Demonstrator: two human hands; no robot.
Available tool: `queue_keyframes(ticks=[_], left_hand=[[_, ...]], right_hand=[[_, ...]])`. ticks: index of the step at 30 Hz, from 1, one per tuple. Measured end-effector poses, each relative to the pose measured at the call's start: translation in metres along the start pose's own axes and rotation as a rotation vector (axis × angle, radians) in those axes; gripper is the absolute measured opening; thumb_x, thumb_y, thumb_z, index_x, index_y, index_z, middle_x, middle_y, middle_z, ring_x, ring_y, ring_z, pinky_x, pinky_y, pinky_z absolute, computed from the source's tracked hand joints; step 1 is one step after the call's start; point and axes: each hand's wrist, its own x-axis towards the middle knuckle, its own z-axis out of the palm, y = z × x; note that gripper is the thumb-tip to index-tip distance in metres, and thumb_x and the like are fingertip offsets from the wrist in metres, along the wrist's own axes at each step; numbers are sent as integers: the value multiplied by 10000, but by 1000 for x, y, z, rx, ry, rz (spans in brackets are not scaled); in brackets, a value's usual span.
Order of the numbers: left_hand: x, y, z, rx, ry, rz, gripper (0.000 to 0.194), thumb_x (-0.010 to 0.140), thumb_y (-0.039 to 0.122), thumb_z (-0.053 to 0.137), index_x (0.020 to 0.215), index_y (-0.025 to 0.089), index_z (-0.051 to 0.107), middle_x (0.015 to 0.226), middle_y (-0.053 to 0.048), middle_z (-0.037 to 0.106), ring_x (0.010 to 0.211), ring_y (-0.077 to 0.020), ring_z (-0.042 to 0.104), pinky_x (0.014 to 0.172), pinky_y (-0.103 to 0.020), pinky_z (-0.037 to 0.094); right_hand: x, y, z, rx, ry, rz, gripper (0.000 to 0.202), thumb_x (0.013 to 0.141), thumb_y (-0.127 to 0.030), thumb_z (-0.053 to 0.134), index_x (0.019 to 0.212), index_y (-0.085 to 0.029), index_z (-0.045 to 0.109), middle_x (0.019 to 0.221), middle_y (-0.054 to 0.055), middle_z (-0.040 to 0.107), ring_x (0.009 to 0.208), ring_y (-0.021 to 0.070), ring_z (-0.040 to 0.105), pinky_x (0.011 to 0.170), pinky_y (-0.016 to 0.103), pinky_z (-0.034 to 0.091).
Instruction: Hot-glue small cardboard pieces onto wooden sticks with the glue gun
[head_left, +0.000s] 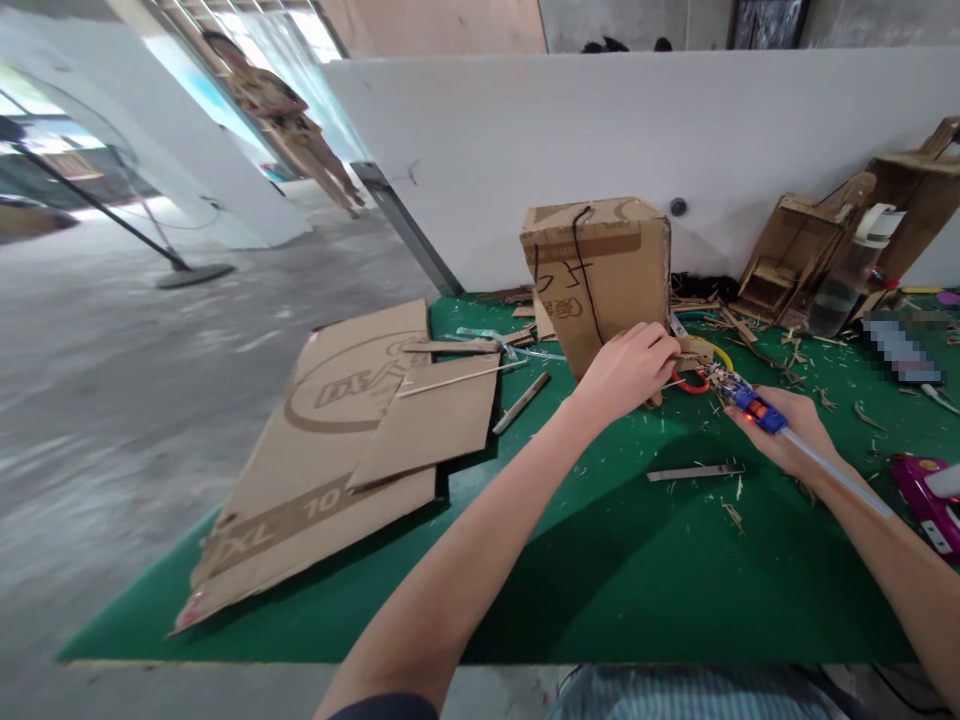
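My right hand [791, 430] is wrapped round a blue hot glue gun [759, 408], with a clear glue stick [840, 470] poking out of its back and a small red light lit. Its nozzle points at a small cardboard piece [696, 350] pinched in my left hand [634, 365]. Right behind that hand stands a cardboard box structure [600, 260] with a black cord over its front. Scissors with red and yellow handles [691, 381] lie partly hidden beyond my fingers. In front of the hands, a flat narrow strip [694, 472] rests on the green table [600, 590].
Flat cardboard sheets [337, 400] cover the table's left side. A bottle [855, 270], a phone [904, 345], a magenta tool [926, 500] and cardboard structures [795, 250] stand or lie at right among scraps. A white partition [480, 150] runs behind; a person [281, 110] stands far left.
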Motion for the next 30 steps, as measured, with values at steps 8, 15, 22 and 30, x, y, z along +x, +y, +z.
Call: queue_keyframes(ticks=[8,15,22,30], left_hand=[[0,-3,4,-73,-155,-96,145,962,196,464,1010,149,593,998,-81,643,878,-191,633,736,-308,488],[1,-1,4,-133,-122,-142,184,903,114,477,1068,169,538,994,-74,687,907,-220,645,760,-356,492],[0,-1,3,-365,-124,-202,283,856,92,517,1120,191,501,976,-56,706,890,-205,666,733,-327,512],[0,1,7,-489,-43,-273,314,851,112,556,1137,212,475,935,-37,717,895,-197,678,767,-342,531]], right_hand=[[0,0,0,7,42,-48,277,881,-473,572,765,-222,560,683,31,592,610,186,592,585,288,448],[0,-1,0,10,8,-39,243,890,-448,561,810,-220,584,736,46,638,653,197,623,611,294,463],[1,-2,-1,20,-18,-27,272,886,-465,568,775,-217,579,723,48,631,642,194,613,599,294,454],[-1,0,9,317,22,327,385,827,-549,625,625,-227,566,514,2,573,440,159,518,422,284,416]])
